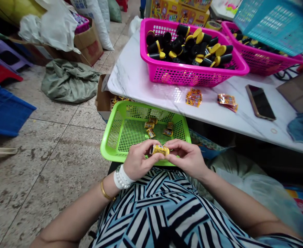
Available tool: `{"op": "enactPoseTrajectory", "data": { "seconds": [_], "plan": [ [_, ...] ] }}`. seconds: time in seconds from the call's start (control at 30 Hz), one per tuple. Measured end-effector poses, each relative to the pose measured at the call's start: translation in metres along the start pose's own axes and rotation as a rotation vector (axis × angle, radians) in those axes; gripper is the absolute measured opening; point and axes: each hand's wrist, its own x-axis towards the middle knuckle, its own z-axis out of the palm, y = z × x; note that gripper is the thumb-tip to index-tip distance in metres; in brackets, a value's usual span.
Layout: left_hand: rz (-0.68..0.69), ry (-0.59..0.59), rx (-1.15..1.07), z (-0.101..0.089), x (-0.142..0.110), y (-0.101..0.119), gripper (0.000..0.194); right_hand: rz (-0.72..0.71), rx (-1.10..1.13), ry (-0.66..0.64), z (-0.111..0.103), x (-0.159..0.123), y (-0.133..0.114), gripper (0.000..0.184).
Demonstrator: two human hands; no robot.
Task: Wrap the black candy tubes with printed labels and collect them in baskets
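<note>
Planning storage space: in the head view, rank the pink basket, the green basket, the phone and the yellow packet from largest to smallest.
1. Pink basket and green basket: too alike to rank, as the green one sits nearer the camera.
2. Phone
3. Yellow packet, partly covered by fingers, though also close to the camera.

Packets lie in the basket before the marble table.

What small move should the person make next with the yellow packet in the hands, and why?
Probably the best move is to lower the yellow wrapped packet into the green plastic basket. The left hand and right hand pinch it just above that basket, and similar wrapped packets already lie inside.
</note>
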Motion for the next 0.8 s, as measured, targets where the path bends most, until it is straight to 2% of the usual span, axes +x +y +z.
{"op": "enactPoseTrajectory", "data": {
  "seconds": [0.07, 0.13, 0.27, 0.37, 0.57, 0.7, 0.8],
  "plan": [
    [-0.103, 0.006, -0.063, 0.004, -0.002, 0.000, 0.018, -0.020, -0.028, -0.016, 0.001, -0.001, 0.000, 0.021],
    [-0.169, 0.008, -0.174, 0.008, -0.002, 0.000, 0.021, 0.019, -0.008, -0.037, 0.000, 0.000, -0.002, 0.022],
    [-0.296, -0.002, -0.493, 0.013, 0.002, -0.004, 0.033, 0.098, 0.143, -0.099, -0.001, 0.001, -0.004, 0.042],
    [-0.396, -0.035, -0.623, 0.013, 0.005, -0.007, 0.040, 0.075, 0.195, -0.114, 0.000, -0.001, -0.004, 0.047],
    [-0.506, -0.196, -0.700, 0.012, 0.006, -0.006, 0.048, -0.080, 0.126, -0.127, -0.002, 0.007, 0.006, 0.025],
    [-0.548, -0.165, -0.761, 0.014, 0.006, -0.006, 0.048, -0.124, 0.113, -0.059, 0.002, 0.013, 0.015, 0.021],
    [-0.541, -0.147, -0.773, 0.015, 0.008, -0.007, 0.044, -0.121, 0.002, -0.027, 0.003, 0.013, 0.017, 0.016]
  ]
}}
